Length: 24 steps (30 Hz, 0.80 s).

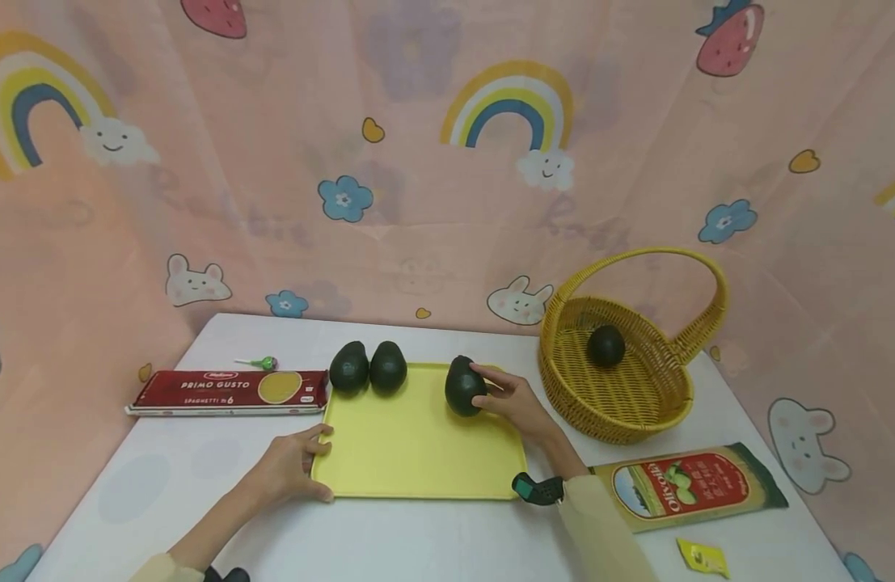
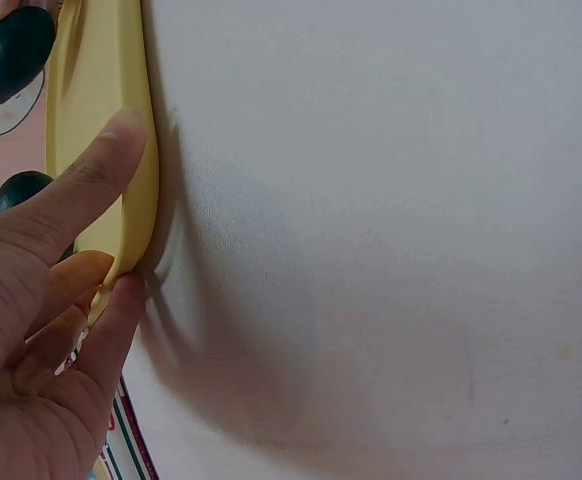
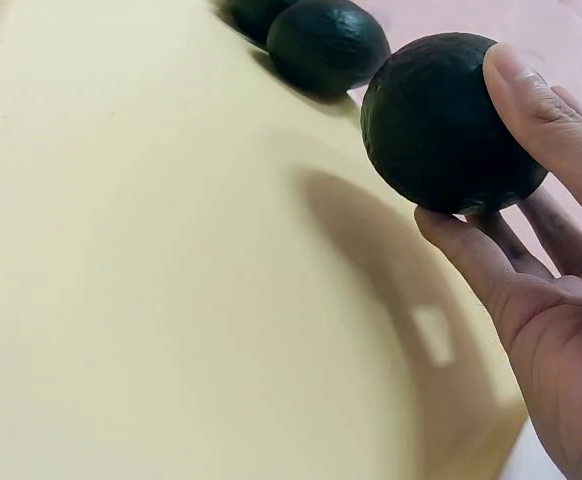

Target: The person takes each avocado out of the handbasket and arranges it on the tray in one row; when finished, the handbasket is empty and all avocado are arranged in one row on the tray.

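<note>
Gripping the dark avocado (image 1: 462, 390) from its right side, my right hand (image 1: 518, 406) holds it over the yellow tray (image 1: 418, 457) toward the far right corner, the avocado pair (image 1: 387, 369) leftward at the far left corner, my left hand (image 1: 283, 466) grasping the near left corner.

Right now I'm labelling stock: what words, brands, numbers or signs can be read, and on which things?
"PRIMO GUSTO": red pack.
"SPAGHETTI", then "6": same pack; its logo is too small to read.
"Olivoilà", probably, though blurred: gold-and-green pouch; its smaller characters are unreadable.
Small yellow packet: print too small.
Backdrop: faint lettering, too blurred.
</note>
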Each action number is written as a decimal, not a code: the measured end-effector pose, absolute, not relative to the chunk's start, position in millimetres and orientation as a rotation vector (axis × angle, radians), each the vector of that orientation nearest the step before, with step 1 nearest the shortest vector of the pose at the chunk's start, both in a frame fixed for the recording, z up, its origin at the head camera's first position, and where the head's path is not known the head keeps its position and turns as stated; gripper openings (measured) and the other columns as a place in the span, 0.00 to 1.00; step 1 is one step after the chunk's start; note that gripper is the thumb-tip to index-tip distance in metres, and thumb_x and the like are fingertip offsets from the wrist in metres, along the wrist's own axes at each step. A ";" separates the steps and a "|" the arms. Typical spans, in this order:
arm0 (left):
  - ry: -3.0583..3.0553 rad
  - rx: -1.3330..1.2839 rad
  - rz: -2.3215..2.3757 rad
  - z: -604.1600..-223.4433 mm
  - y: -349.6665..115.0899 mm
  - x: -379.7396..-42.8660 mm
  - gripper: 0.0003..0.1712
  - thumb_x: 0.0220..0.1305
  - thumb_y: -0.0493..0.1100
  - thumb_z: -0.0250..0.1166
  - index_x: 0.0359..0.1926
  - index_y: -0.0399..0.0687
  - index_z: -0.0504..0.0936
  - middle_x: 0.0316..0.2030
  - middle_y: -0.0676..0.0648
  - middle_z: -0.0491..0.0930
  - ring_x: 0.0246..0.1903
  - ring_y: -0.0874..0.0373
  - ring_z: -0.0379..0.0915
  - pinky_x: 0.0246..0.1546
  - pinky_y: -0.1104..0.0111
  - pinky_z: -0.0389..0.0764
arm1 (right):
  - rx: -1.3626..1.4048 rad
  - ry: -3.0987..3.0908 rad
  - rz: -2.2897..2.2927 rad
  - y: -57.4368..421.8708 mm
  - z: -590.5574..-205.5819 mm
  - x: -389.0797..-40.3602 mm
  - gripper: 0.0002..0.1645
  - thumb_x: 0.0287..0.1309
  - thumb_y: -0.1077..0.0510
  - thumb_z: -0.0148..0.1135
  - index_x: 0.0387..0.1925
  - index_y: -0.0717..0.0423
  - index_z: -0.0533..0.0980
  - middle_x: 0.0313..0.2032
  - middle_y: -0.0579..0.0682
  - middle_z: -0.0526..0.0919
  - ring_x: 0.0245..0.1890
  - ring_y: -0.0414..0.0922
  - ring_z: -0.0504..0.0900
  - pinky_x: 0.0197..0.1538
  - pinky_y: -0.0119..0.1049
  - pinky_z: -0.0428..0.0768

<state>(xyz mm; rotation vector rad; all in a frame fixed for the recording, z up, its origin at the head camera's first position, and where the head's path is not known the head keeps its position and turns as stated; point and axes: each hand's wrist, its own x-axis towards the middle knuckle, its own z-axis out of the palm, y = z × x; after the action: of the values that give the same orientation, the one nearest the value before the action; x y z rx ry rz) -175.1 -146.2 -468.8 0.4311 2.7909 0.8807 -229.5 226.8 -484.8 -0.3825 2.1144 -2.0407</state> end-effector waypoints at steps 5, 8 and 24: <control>2.776 0.411 0.905 -469.4 -146.6 -175.2 0.42 0.26 0.43 0.84 0.48 0.30 0.82 0.60 0.41 0.74 0.40 0.58 0.79 0.42 0.67 0.82 | -0.347 2.068 -2.090 214.7 -491.4 -236.4 0.35 0.56 0.69 0.64 0.66 0.63 0.66 0.68 0.62 0.62 0.59 0.52 0.74 0.51 0.32 0.80; 2.778 0.407 0.899 -468.7 -146.5 -174.9 0.42 0.26 0.43 0.84 0.48 0.30 0.82 0.59 0.41 0.75 0.39 0.59 0.79 0.42 0.67 0.82 | -0.319 2.059 -2.116 208.4 -491.5 -239.5 0.35 0.56 0.70 0.64 0.65 0.63 0.66 0.68 0.62 0.62 0.59 0.54 0.73 0.51 0.32 0.80; 2.760 0.392 0.956 -467.7 -146.4 -174.3 0.41 0.25 0.42 0.84 0.47 0.29 0.82 0.60 0.41 0.74 0.40 0.56 0.80 0.41 0.68 0.83 | -0.287 2.169 -2.131 173.7 -490.2 -264.1 0.34 0.53 0.70 0.67 0.63 0.59 0.70 0.63 0.61 0.71 0.54 0.53 0.78 0.42 0.28 0.80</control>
<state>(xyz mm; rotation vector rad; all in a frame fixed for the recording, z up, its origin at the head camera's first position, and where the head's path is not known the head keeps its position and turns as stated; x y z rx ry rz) -174.3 -146.4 -467.7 0.3917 2.7599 0.9562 -264.1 173.7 -490.2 -0.2869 2.1695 -2.1309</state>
